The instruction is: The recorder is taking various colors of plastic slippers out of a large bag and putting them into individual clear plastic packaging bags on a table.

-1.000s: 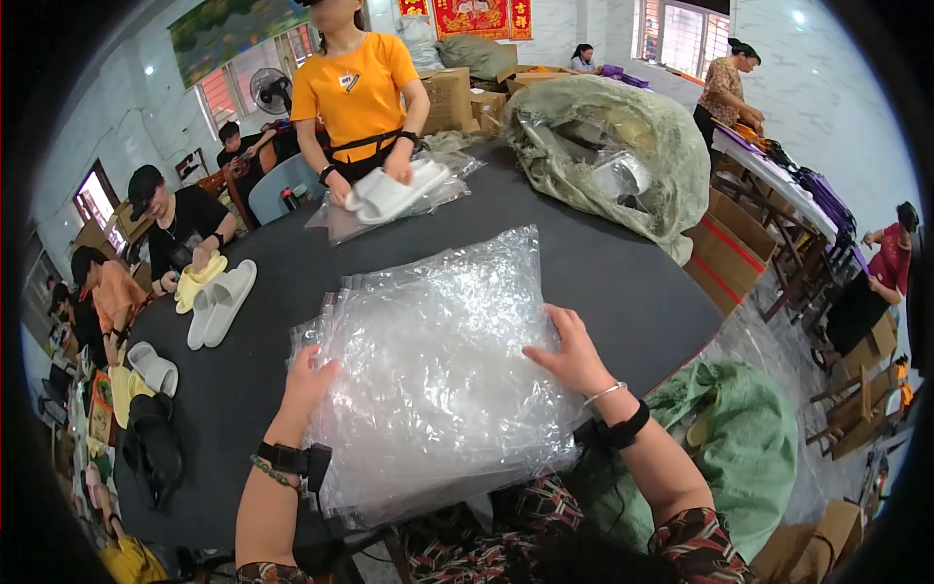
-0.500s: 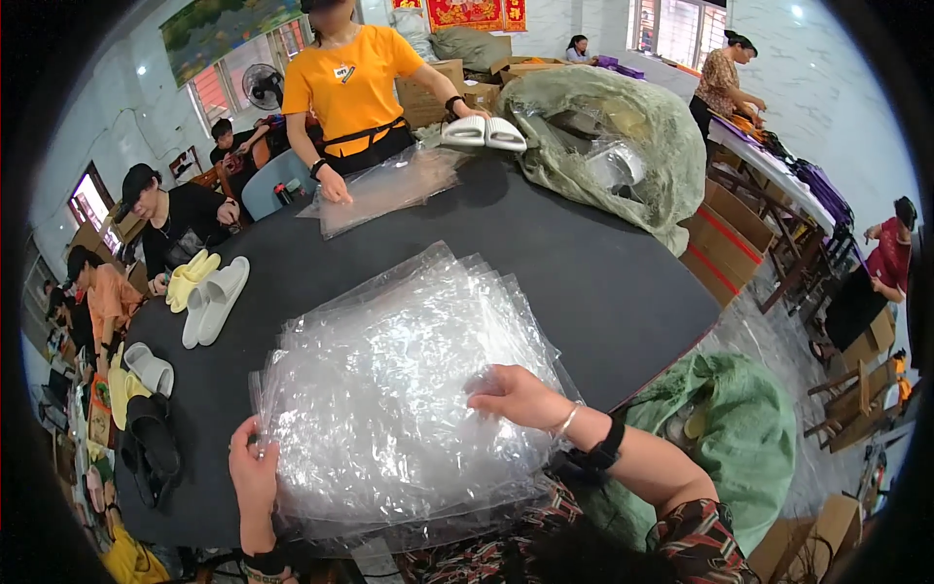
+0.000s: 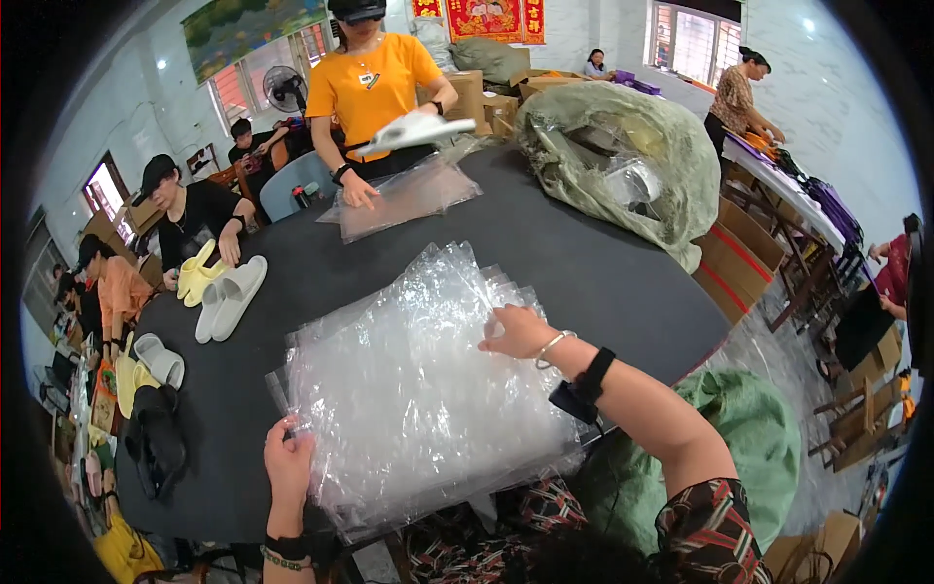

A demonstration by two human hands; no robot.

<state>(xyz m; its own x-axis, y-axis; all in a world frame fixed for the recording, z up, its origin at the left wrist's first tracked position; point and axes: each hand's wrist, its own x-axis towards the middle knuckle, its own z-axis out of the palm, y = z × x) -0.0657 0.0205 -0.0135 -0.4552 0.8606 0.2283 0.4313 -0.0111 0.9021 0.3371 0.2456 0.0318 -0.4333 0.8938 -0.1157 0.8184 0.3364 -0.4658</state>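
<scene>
Crinkly clear plastic bags (image 3: pixel 428 399) stacked, left hand (image 3: pixel 289 467) fingers pinching edge, right hand (image 3: pixel 516 331) flat.

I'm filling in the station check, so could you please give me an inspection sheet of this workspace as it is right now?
Surface: dark round table.
Job's things: stack of clear plastic bags, fanned out in front of the person.
Clutter: pale slippers at the left; a green sack at the far right.
Hands: left hand pinches the stack's near-left edge; right hand lies flat on its right side.
Cables: nothing seen.
Surroundings: co-worker in orange opposite, cardboard boxes.
</scene>
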